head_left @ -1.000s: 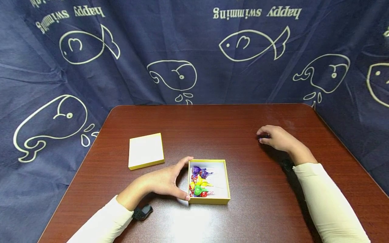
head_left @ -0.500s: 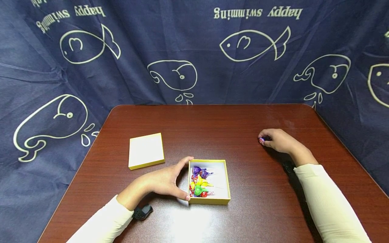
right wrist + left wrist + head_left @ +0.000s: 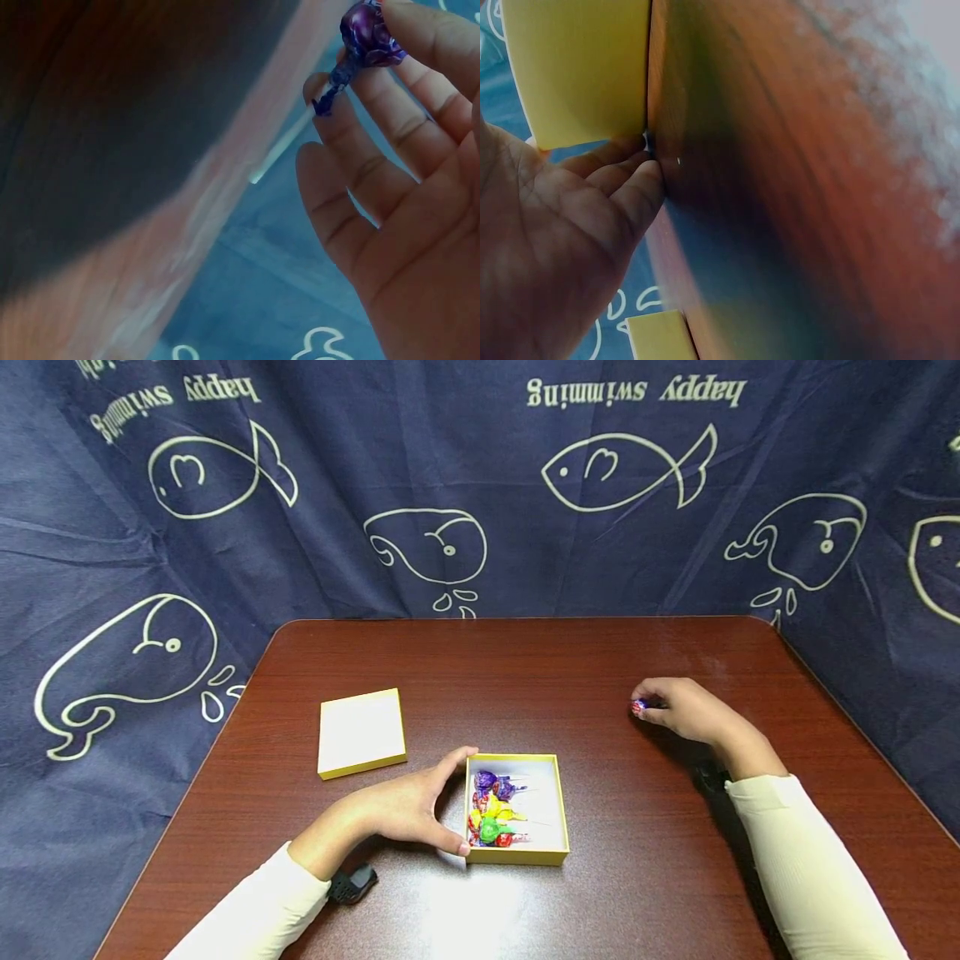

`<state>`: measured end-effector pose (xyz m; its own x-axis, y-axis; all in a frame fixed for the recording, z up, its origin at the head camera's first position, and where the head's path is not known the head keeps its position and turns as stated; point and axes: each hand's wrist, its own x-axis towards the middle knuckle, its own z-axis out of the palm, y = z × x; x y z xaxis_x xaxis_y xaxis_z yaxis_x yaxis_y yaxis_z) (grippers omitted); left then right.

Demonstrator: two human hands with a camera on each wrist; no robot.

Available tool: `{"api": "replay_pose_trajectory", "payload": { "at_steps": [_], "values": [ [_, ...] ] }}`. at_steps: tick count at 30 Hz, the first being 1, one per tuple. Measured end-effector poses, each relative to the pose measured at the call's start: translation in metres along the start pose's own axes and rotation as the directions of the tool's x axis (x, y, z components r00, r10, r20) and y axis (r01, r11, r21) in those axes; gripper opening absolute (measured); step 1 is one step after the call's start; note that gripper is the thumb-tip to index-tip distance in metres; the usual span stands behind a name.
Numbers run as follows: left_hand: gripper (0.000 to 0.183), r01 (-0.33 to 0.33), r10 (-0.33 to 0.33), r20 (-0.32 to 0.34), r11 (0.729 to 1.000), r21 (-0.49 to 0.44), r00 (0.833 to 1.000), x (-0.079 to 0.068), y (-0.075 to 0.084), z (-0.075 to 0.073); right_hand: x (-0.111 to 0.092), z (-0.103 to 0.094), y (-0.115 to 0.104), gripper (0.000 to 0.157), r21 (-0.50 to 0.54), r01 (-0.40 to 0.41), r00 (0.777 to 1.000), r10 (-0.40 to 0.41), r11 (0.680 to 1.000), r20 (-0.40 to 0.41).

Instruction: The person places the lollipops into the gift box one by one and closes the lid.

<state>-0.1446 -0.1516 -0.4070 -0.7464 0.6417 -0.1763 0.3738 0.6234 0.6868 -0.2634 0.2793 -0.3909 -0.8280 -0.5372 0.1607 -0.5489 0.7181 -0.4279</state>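
My left hand (image 3: pixel 408 806) spans the left side of a yellow-edged open box (image 3: pixel 517 857), thumb at its near corner and fingers at its far corner. In the left wrist view the box wall (image 3: pixel 581 67) rises beside the fingers. Inside, several wrapped lollipops (image 3: pixel 491 831) in purple, yellow, green and red lie with heads to the left and sticks to the right. Over the table's right part, my right hand (image 3: pixel 686 710) pinches a lollipop (image 3: pixel 638 707) between thumb and fingers. The right wrist view shows this lollipop's purple wrapper (image 3: pixel 367 37) and its white stick (image 3: pixel 281 150).
The box's lid (image 3: pixel 362 733), white with yellow sides, lies on the brown table (image 3: pixel 525 677) behind and left of the box. A dark blue curtain (image 3: pixel 480 460) with fish drawings hangs beyond the far table edge.
The lollipop head has come into clearer view at my right fingertips, and that hand has shifted slightly toward me, then left. My left hand and the box stay put.
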Motion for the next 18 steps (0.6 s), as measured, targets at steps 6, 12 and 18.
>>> {"api": "replay_pose_trajectory", "payload": {
  "at_steps": [6, 12, 18],
  "values": [
    [0.121, 0.011, -0.011, 0.002, 1.000, -0.001, 1.000, -0.001, 0.001, -0.001, 0.004, 0.001, -0.021, 0.012, 0.020, 0.046, 0.999, -0.046, 0.999, 0.018],
    [0.122, 0.016, -0.016, 0.000, 1.000, -0.007, 1.000, 0.000, 0.001, 0.000, 0.007, 0.001, -0.046, 0.016, 0.033, 0.120, 0.993, -0.120, 0.992, 0.021],
    [0.123, 0.016, -0.016, 0.003, 1.000, -0.019, 1.000, 0.001, 0.001, 0.001, 0.013, 0.005, -0.069, 0.019, 0.007, 0.216, 0.976, -0.216, 0.976, 0.030]
  ]
}}
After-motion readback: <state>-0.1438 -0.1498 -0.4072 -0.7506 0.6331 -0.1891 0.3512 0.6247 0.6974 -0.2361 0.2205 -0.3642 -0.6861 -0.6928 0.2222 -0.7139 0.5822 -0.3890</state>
